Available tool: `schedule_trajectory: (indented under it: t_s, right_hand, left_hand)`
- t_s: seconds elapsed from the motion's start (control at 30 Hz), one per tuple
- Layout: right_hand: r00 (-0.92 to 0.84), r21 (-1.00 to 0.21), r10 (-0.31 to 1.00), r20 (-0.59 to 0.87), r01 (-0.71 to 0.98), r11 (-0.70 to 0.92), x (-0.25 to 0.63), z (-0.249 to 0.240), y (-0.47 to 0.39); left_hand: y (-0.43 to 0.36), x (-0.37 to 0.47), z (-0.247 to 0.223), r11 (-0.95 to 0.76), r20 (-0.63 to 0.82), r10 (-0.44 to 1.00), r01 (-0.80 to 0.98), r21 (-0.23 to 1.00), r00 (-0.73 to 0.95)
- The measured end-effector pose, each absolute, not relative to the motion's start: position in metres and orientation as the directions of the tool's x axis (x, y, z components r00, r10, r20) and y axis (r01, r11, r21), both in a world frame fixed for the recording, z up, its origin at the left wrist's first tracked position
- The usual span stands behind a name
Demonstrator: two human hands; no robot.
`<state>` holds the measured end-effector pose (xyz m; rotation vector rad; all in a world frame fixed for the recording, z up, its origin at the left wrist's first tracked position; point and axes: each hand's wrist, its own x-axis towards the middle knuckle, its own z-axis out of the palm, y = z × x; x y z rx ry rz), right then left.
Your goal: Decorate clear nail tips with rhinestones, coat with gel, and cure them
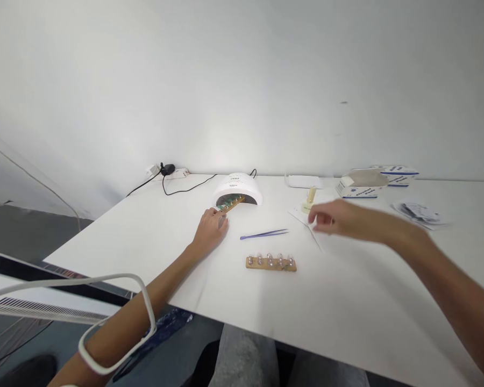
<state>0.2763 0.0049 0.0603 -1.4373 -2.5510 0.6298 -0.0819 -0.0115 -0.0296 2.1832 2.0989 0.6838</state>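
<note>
My left hand (211, 230) grips the near end of a wooden nail-tip display strip (236, 202). The strip's far part reaches into the mouth of a white domed nail lamp (237, 185), and greenish pieces show on it. My right hand (326, 217) hovers over the right side of the table with fingers curled; anything between them is hidden. Beside its fingertips stands a pale yellow bottle with a tall cap (311, 195), on or by a white paper sheet (299, 214). Purple tweezers (264, 234) lie between my hands. Nearer me is a second wooden strip (271, 264) bearing several clear nail tips.
An opened cardboard box (361, 192) and another box (401, 176) stand at the back right, near a pile of small packets (421, 212). A white tray-like item (304, 181) lies by the wall. A black cable (189, 190) runs to a power strip (180, 173).
</note>
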Motion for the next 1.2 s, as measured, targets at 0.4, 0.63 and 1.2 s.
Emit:
schedule_trajectory:
  t_s: [0.4, 0.63, 1.2]
  right_hand:
    - [-0.647, -0.692, 0.761, -0.06, 0.576, 0.436, 0.246, -0.002, -0.049]
    - [-0.624, -0.725, 0.782, 0.0, 0.539, 0.43, 0.242, -0.004, -0.047]
    - [-0.347, -0.734, 0.924, 0.159, 0.584, 0.346, 0.229, 0.001, -0.025]
  left_hand:
    - [-0.003, -0.083, -0.028, -0.09, 0.304, 0.952, 0.926, 0.367, -0.028]
    - [0.0, -0.099, -0.028, 0.112, 0.308, 0.914, 0.894, 0.434, -0.265]
    - [0.026, -0.098, -0.026, 0.152, 0.232, 0.921, 0.839, 0.522, -0.312]
